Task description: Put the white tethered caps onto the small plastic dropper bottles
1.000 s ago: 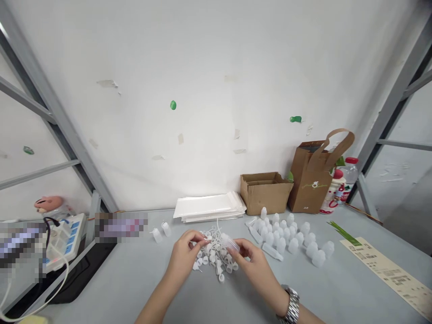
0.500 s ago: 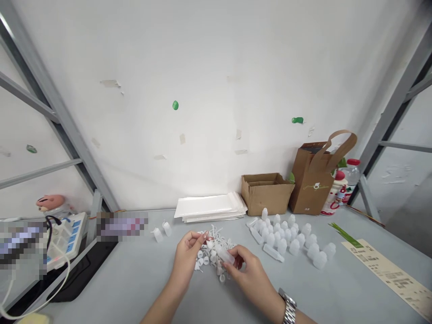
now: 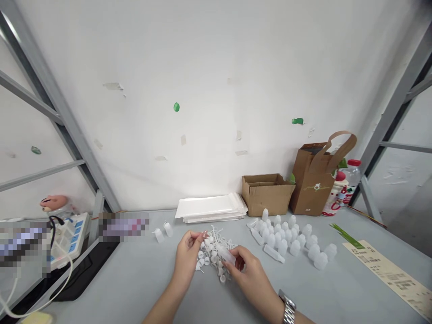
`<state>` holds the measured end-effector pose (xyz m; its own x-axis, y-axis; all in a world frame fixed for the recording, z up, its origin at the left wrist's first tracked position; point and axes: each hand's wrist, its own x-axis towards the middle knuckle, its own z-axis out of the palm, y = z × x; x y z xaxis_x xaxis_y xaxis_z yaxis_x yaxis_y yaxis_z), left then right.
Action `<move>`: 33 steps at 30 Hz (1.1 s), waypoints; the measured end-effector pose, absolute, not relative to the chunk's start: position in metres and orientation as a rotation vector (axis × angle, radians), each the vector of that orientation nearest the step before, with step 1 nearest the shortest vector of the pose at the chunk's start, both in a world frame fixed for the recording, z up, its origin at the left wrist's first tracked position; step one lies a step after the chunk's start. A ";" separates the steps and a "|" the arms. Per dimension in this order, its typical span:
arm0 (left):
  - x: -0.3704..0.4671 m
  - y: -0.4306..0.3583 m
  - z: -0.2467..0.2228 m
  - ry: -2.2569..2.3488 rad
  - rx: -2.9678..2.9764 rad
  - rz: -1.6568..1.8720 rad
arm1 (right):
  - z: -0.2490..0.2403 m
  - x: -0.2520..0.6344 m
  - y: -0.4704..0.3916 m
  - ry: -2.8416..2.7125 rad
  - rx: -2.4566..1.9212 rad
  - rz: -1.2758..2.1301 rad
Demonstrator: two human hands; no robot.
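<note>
My right hand, a metal watch on its wrist, grips a small translucent plastic bottle lying sideways over a pile of small white caps and stems on the grey table. My left hand pinches a tiny white piece at its fingertips, just left of the bottle's mouth. A group of several upright white bottles stands to the right of the pile. Two more small bottles stand to the left.
A stack of white sheets, an open cardboard box, a brown paper bag and drink bottles line the wall. A printed paper strip lies at right. A power strip with cables sits at left.
My right hand has drawn the bottle down and left toward my left hand, which stays at the pile's left edge. The view has shifted slightly.
</note>
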<state>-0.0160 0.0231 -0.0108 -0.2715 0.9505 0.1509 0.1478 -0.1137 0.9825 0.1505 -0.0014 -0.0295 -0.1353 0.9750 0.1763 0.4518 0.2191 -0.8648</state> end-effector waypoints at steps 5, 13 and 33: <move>-0.013 0.023 -0.013 1.252 0.955 1.412 | -0.035 0.147 -0.005 -1.772 -1.308 0.860; -0.005 0.018 -0.013 1.079 0.793 1.351 | -0.036 0.145 -0.007 -1.874 -1.313 0.712; -0.002 0.012 -0.008 1.234 0.971 1.325 | -0.035 0.151 -0.004 -2.071 -1.124 -0.142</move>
